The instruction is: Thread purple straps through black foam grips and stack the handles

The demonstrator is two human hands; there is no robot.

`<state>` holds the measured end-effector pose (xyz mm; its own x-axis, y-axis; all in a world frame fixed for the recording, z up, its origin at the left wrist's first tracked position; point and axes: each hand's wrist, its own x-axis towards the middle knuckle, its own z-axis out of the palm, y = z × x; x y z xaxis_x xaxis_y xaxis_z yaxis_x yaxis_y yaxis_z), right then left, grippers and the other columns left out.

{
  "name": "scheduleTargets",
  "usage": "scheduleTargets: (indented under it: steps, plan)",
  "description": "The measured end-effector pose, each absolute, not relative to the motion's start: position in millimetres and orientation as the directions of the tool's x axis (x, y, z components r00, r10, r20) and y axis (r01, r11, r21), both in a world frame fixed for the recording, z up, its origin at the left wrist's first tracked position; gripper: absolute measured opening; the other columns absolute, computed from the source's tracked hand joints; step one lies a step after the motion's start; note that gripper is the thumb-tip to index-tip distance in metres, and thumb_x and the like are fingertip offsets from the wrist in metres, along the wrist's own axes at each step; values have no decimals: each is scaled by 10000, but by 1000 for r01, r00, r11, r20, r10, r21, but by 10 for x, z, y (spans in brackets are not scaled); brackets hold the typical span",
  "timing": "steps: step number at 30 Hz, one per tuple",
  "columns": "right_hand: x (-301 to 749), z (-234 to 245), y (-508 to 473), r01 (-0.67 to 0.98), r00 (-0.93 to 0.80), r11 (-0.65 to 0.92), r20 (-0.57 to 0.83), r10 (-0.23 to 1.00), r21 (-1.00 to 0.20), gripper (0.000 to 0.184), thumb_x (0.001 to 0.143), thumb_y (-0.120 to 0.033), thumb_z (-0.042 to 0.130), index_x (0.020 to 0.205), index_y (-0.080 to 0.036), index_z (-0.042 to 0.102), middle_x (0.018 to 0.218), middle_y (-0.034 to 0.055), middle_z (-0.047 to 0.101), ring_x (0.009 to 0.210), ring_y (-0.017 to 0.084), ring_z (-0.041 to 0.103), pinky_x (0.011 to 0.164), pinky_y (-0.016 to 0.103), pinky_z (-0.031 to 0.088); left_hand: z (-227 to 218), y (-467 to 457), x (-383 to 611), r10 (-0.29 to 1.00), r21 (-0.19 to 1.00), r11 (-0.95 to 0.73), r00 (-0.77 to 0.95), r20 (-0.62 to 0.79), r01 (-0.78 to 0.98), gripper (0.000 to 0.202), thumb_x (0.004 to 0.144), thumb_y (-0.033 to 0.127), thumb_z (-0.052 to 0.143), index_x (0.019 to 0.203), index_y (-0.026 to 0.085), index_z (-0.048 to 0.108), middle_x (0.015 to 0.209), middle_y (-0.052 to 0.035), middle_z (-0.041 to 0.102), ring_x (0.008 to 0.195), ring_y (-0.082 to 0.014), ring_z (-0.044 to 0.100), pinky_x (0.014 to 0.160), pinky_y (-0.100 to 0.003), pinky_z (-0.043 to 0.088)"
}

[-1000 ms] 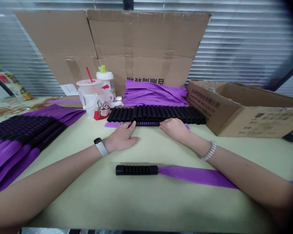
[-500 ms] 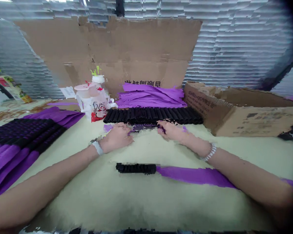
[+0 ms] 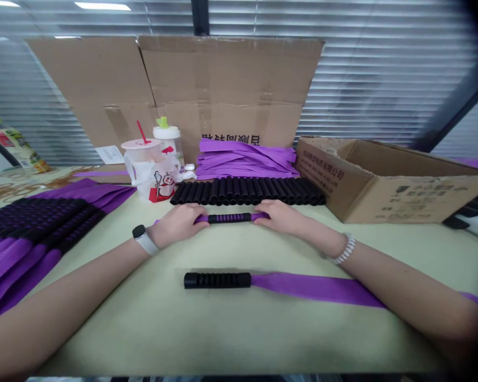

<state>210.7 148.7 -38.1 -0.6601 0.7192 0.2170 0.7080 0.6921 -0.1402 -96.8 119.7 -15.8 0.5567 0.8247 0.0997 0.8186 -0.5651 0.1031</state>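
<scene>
Left hand [image 3: 182, 223] and right hand [image 3: 279, 216] pinched purple strap [image 3: 258, 216] either side of slotted black sleeve [image 3: 230, 217]. Wide grip — probably kept it taut.

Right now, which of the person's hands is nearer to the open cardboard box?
Right. The right hand is left of the open cardboard box, holding the purple strap; the left hand is farther left, holding the strap beyond its black sleeve.

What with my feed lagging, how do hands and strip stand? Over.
Left hand, right hand: both holding purple strip, either side of black sleeve. Purple shows through the sleeve. Nearest clutter: row of black tubes, just beyond.
</scene>
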Motion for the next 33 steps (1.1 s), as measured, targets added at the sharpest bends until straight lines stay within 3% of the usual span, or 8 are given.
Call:
scheduleTargets:
  steps: [4,8,11,15,19,23,29,33]
  plan:
    - [2373,-272,1520,737,-630,634,101,770,-233,130,853,-289,658,914,-179,690,839,24,675,746,179,614,670,261,429,-51,1290,-1204,851,217,-503,524,-44,836,244,805,413,561,778,181,629,725,-23,623,665,-188,576,572,-269,387]
    - [2734,-140,1567,776,-571,545,14,821,-318,88,773,-214,655,691,-182,655,645,-19,621,605,144,544,583,255,354,38,1368,-1540,847,316,-441,506,-165,840,293,752,430,584,616,173,549,576,17,517,532,-141,486,489,-243,320]
    - [2967,-100,1590,793,-500,453,-10,866,-408,127,735,-239,640,621,-185,627,583,-28,584,574,133,505,565,254,337,27,1366,-1737,888,471,-299,422,-181,830,274,702,424,644,634,171,564,558,29,492,514,-121,455,480,-230,309]
    - [3146,-184,1580,759,-384,284,-51,922,-586,279,738,-436,630,646,-173,614,597,2,600,559,133,525,534,246,395,-71,1321,-1869,948,682,-71,263,-181,728,278,653,421,700,740,175,603,588,24,534,519,-110,476,478,-212,356]
    - [3200,-312,1566,671,-272,133,-75,959,-729,431,674,-581,682,726,-158,623,640,40,633,561,132,560,538,244,474,-155,1316,-1932,976,754,-4,167,-141,657,321,666,456,711,699,171,567,569,27,514,490,-83,444,447,-192,351]
    - [3201,-346,1566,613,-180,38,-93,979,-789,452,617,-572,775,700,-155,620,602,45,621,528,127,563,509,235,497,-163,1350,-1973,980,787,23,142,-139,617,353,628,458,747,670,165,554,603,10,541,528,-86,477,474,-192,401]
    - [3157,-308,1573,626,-116,19,-70,991,-780,397,623,-493,842,651,-155,634,563,42,609,496,129,565,468,224,502,-123,1356,-1964,977,775,18,152,-146,632,392,586,495,741,658,170,533,602,-2,567,532,-102,501,489,-215,429]
    - [3135,-344,1625,699,-102,54,-24,994,-713,385,641,-484,831,651,-146,647,537,37,599,480,128,560,442,214,484,-155,1428,-1919,988,712,-26,125,-87,702,420,606,494,708,841,169,581,616,4,587,513,-125,513,467,-232,407]
